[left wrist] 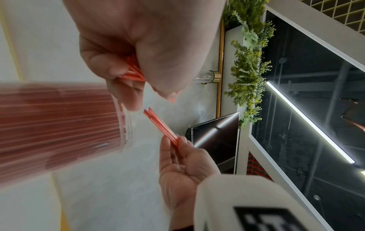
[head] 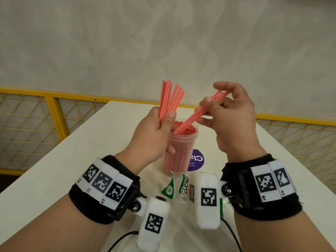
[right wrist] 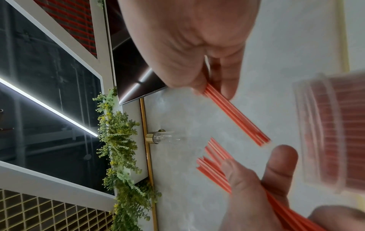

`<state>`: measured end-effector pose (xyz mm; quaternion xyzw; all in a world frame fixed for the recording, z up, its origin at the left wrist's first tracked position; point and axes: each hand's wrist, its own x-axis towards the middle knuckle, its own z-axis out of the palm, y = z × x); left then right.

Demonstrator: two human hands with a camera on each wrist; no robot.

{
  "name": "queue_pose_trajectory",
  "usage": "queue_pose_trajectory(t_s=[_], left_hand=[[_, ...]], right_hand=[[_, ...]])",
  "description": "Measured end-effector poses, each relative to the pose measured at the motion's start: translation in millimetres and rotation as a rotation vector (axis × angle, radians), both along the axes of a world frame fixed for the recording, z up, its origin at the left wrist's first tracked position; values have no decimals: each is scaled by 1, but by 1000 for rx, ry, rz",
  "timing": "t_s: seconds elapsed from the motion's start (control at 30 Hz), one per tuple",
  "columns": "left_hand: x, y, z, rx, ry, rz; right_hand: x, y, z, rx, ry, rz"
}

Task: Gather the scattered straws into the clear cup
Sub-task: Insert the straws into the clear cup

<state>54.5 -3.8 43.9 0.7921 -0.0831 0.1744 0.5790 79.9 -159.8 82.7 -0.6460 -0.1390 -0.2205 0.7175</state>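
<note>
A clear cup [head: 179, 151] packed with red straws stands on the white table [head: 91, 139]; it shows blurred in the wrist views [left wrist: 59, 125] [right wrist: 335, 132]. My left hand [head: 154, 135] grips a bundle of several red straws [head: 170, 99] upright, just left of the cup's mouth [left wrist: 134, 71]. My right hand [head: 227, 113] pinches a smaller bundle of red straws [head: 198, 114] slanting down, its lower ends over the cup's mouth [right wrist: 237, 118].
A purple round sticker [head: 197, 160] lies on the table right of the cup. A crumpled green and clear plastic wrapper [head: 177, 188] lies in front of it. A yellow mesh railing [head: 54, 113] runs behind the table.
</note>
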Motion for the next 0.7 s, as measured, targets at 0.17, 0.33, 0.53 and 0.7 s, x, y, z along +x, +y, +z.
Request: queue_pose_trajectory(t_s=[0.17, 0.33, 0.53, 0.7], left_hand=[[2, 1, -6, 133, -25, -51], [5, 2, -11, 265, -40, -32], [8, 3, -11, 229, -64, 11], [10, 4, -11, 113, -77, 46]], right_hand=[[7, -4, -7, 2, -154, -263], [14, 3, -18, -92, -183, -311], [18, 3, -23, -188, -212, -322], [18, 5, -26, -230, -226, -316]])
